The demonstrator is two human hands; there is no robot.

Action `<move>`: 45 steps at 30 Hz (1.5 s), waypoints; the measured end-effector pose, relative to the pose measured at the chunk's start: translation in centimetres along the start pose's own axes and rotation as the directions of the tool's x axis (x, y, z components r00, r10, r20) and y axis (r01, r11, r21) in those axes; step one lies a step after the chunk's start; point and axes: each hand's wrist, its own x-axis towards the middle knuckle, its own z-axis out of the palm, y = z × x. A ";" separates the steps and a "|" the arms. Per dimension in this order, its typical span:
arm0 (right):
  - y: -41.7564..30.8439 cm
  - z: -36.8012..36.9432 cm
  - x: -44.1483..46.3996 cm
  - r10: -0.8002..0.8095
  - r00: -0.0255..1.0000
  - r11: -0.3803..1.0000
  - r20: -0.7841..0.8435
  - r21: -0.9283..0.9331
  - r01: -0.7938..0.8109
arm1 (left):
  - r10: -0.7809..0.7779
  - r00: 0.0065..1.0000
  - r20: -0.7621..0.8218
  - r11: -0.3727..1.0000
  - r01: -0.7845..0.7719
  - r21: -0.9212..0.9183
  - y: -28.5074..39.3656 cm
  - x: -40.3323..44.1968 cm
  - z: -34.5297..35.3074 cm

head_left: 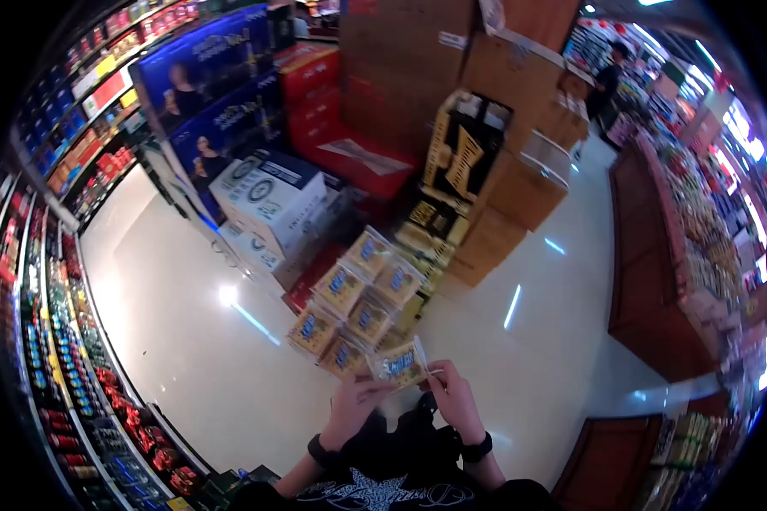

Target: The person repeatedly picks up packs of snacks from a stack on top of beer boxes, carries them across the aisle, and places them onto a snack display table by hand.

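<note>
Between my two hands is a clear-wrapped packet (400, 364) with blue lettering and yellowish contents. My left hand (355, 407) has its fingers bent against the packet's lower left edge. On the right side, my right hand (453, 397) pinches the packet's corner. Just beyond it, several similar packets (343, 288) lie in rows on top of stacked gold and black cartons (433, 223). Both wrists wear dark bands.
Blue boxes (217, 102), a white carton (268, 198), red boxes (349, 157) and brown cartons (494, 230) are stacked ahead. Shelves of goods (51, 341) curve along the left. Wooden display counters (648, 272) stand at right, with a person (607, 83) in the far aisle.
</note>
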 end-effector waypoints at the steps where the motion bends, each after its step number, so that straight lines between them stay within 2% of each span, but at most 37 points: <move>1: 0.1 -0.3 -0.6 -0.017 1.000 1.000 -0.015 0.008 0.017 | 0.002 1.000 0.007 1.000 -0.003 0.010 0.5 -0.1 0.4; 3: 0.4 -1.0 -1.8 -0.022 0.999 0.999 -0.045 0.022 0.023 | 0.020 1.000 0.007 0.999 -0.021 0.035 1.4 -0.1 1.1; 5: 0.6 -1.8 -3.0 0.056 0.997 0.992 -0.055 0.115 -0.049 | 0.027 0.998 0.058 0.998 -0.030 0.053 1.2 -0.2 2.1; 7: 1.1 -2.6 -4.3 0.079 0.990 0.986 -0.113 0.156 -0.061 | 0.082 0.996 0.026 0.983 -0.077 -0.166 0.8 -0.3 3.6; 8: 1.4 -3.0 -5.1 0.092 0.983 0.980 -0.157 0.187 -0.062 | 0.081 0.995 0.050 0.984 -0.072 -0.161 0.9 -0.5 4.1; 10: 2.0 -3.9 -6.7 0.119 0.973 0.971 -0.197 0.226 -0.073 | 0.173 0.975 0.138 0.985 -0.170 -0.029 2.6 -0.5 5.2; 14: 3.8 -5.9 -10.9 0.162 0.947 0.952 -0.278 0.298 -0.076 | 0.193 0.950 0.246 0.980 -0.173 -0.102 2.7 -1.3 8.8; 17: 4.8 -7.7 -14.8 0.155 0.933 0.961 -0.324 0.267 -0.067 | 0.121 0.941 0.317 0.991 -0.098 -0.086 3.6 -2.9 11.4; 20: 5.5 -9.4 -19.3 0.231 0.903 0.942 -0.362 0.315 -0.115 | 0.137 0.882 0.450 0.990 -0.134 -0.039 2.9 -4.5 14.2; 22: 6.3 -10.5 -22.8 0.234 0.876 0.939 -0.421 0.332 -0.091 | 0.226 0.799 0.557 0.944 -0.321 0.078 5.0 -6.1 16.4; 25: 7.3 -12.2 -28.2 0.261 0.828 0.927 -0.496 0.368 -0.071 | 0.263 0.723 0.639 0.926 -0.375 0.044 6.1 -9.2 20.1; 29: 8.7 -14.0 -34.9 0.270 0.780 0.931 -0.564 0.359 -0.062 | 0.249 0.649 0.719 0.923 -0.384 0.027 6.4 -13.7 24.4; 31: 9.2 -14.7 -37.8 0.284 0.759 0.931 -0.586 0.358 -0.072 | 0.207 0.619 0.757 0.942 -0.334 0.016 6.8 -15.7 26.3; 36: 10.4 -15.4 -43.5 0.299 0.687 0.931 -0.662 0.362 -0.056 | 0.257 0.517 0.816 0.925 -0.378 -0.052 7.8 -19.0 30.2; 45: 11.9 -14.3 -49.8 0.376 0.489 0.904 -0.787 0.428 -0.006 | 0.229 0.324 0.918 0.916 -0.391 -0.091 8.5 -22.6 34.7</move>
